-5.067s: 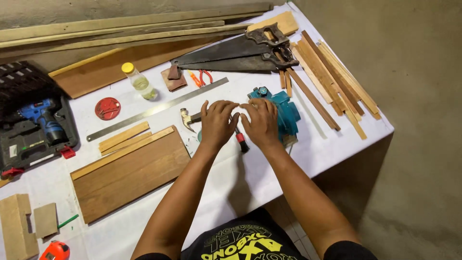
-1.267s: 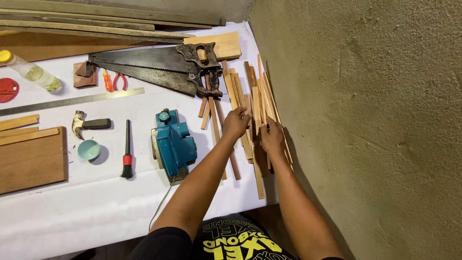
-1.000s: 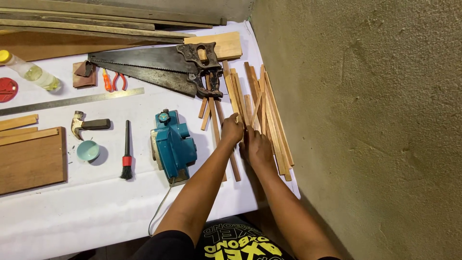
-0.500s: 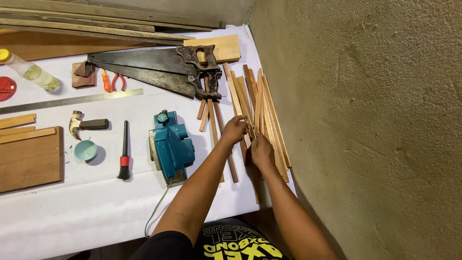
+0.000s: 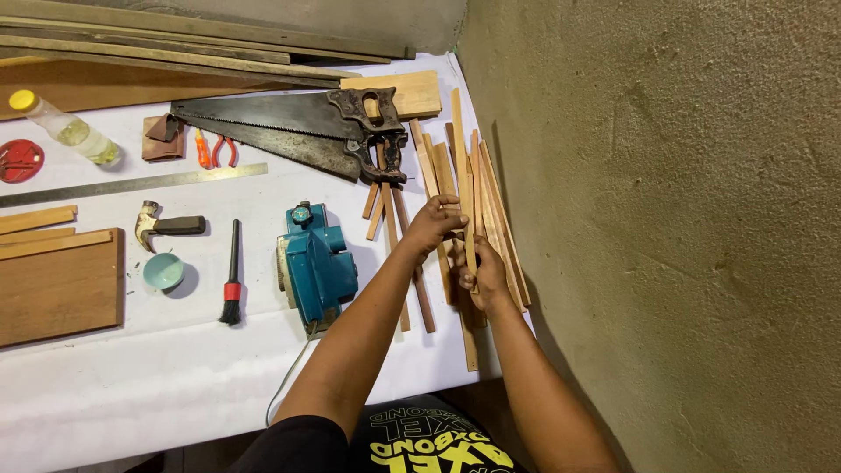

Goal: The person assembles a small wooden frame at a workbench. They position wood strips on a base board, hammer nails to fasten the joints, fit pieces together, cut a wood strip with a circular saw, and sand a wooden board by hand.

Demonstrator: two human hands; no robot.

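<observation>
**Both hands in the wood strips at the surface's right edge**

Head view: both forearms reach up from the bottom of the frame toward the right edge of the white-covered surface [image 5: 175,385]. The left hand [image 5: 434,223] is curled, knuckles up, its fingers closed around the upper part of a thin wooden strip [image 5: 469,219]. The right hand [image 5: 484,273] sits just below and to the right of it, fingers wrapped around the lower part of the same strip, so the two hands grip it one above the other. The strip stands nearly parallel to the surface's right edge, lifted slightly over the pile.

The pile of wooden strips [image 5: 504,228] lies along the right edge, light brown, narrow and long, fanned out unevenly, with some ends overhanging the near edge. A few darker strips [image 5: 403,263] lie just left of the hands.

Left of the strips, a teal electric planer [image 5: 317,263] rests near the middle of the surface, its cord running off the near edge. Two handsaws [image 5: 289,123] with dark handles lie toward the far edge, their handles touching a pale wooden block [image 5: 412,92]. Further left lie a black brush with a red band [image 5: 232,285], a small teal bowl [image 5: 163,271], a hammer [image 5: 166,226], a long steel ruler [image 5: 131,184] and orange-handled pliers [image 5: 215,149]. A clear plastic bottle with a yellow cap [image 5: 61,127] and a round red lid [image 5: 19,160] sit near the far left corner.
</observation>
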